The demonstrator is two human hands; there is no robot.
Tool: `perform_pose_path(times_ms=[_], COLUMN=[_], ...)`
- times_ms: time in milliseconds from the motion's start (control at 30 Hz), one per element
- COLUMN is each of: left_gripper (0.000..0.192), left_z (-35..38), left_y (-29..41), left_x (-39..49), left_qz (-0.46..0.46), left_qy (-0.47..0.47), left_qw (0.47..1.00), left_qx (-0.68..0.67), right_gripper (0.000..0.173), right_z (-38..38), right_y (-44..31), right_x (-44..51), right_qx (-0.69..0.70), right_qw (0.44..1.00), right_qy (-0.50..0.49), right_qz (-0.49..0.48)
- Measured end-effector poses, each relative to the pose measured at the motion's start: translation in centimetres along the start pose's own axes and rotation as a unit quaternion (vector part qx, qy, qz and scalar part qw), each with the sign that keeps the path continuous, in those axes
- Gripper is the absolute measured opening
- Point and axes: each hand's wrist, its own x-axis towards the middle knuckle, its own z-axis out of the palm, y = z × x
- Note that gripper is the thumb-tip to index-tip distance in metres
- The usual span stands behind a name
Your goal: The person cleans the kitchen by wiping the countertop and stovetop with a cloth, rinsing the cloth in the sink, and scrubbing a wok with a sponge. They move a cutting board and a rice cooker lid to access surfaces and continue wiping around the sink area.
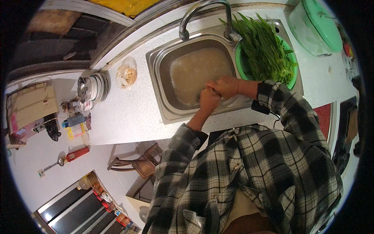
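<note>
Both my hands are close together over the near right part of a stainless steel sink basin (pixel 166 84), which holds cloudy water (pixel 201 67). My left hand (pixel 209 99) and my right hand (pixel 228 87) have their fingers curled around a small dark thing between them, too hidden to name. A curved chrome faucet (pixel 204 3) rises behind the basin. To the right of the basin, long green leafy vegetables (pixel 260 49) lie in a green plastic colander (pixel 242 65), beside my right forearm.
A lidded green container (pixel 309 29) stands at the back right of the speckled countertop (pixel 125 117). Left of the sink are a clear bowl with food bits (pixel 127 75) and stacked dishes (pixel 98 87). A wooden chair (pixel 143 165) stands below the counter at the left.
</note>
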Motion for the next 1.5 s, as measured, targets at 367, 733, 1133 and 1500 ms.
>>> perform_pose_path(times_ms=[367, 733, 1133, 1500], left_gripper=[0.046, 0.043, 0.050, 0.020], left_z=[-5.8, 2.9, 11.9, 20.8], left_y=[3.0, 17.4, 26.4, 38.0], left_x=[-1.2, 1.9, 3.7, 2.7], left_qz=[-0.148, -0.009, 0.515, 0.247], left_qy=[-0.095, -0.179, -0.259, -0.513], left_qw=[0.838, 0.935, 0.817, 0.807], left_qx=[-0.516, -0.307, 0.018, -0.155], right_gripper=[0.069, 0.037, 0.013, 0.013], right_z=[-1.6, -8.2, -10.5, -15.0], right_y=[-0.6, 1.9, -0.7, -2.6], right_x=[-1.6, -21.5, -37.5, -50.8], right_qx=[0.292, 0.350, 0.454, 0.234], right_qw=[0.938, 0.874, 0.772, 0.852], right_qy=[0.184, 0.290, 0.429, 0.413], right_qz=[-0.002, 0.173, 0.117, 0.220])
